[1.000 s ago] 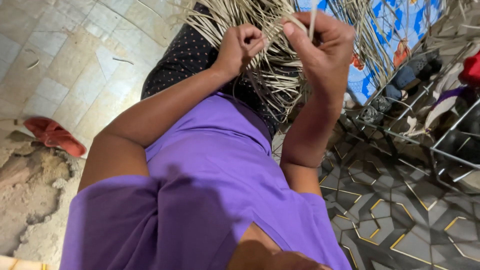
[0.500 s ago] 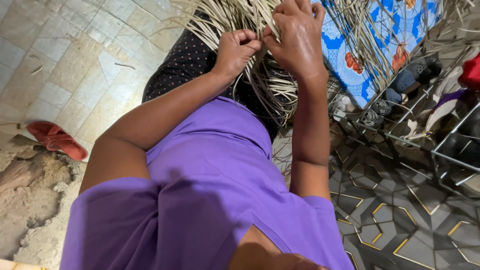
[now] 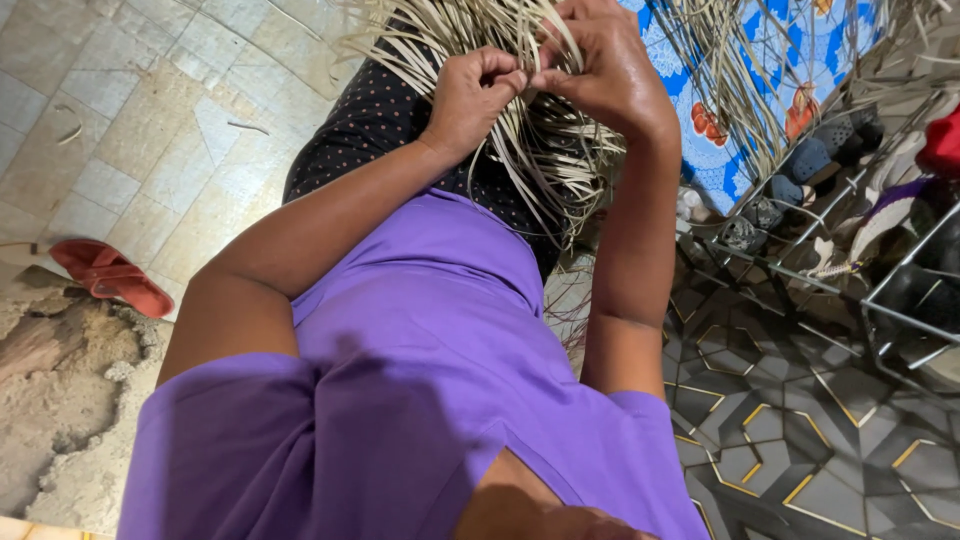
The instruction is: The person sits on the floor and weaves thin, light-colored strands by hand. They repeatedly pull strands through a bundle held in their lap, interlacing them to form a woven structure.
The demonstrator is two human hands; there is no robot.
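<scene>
Both the left hand (image 3: 478,98) and right hand (image 3: 598,70) pinch pale reed strips (image 3: 520,150) above beige floor tiles (image 3: 120,130). A red sandal (image 3: 110,275) lies left of the strips; a metal shoe rack (image 3: 830,230) stands right.

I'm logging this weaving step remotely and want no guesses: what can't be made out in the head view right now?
- Right hand: fingertips buried among the pale strips, so its grip is unreadable.
- Left hand: fist closed on strips; which strand it pinches is hidden by its fingers.
- The woven piece: cut off by the top edge.
- Metal rack: contents too cluttered and cut off at the right edge.
</scene>
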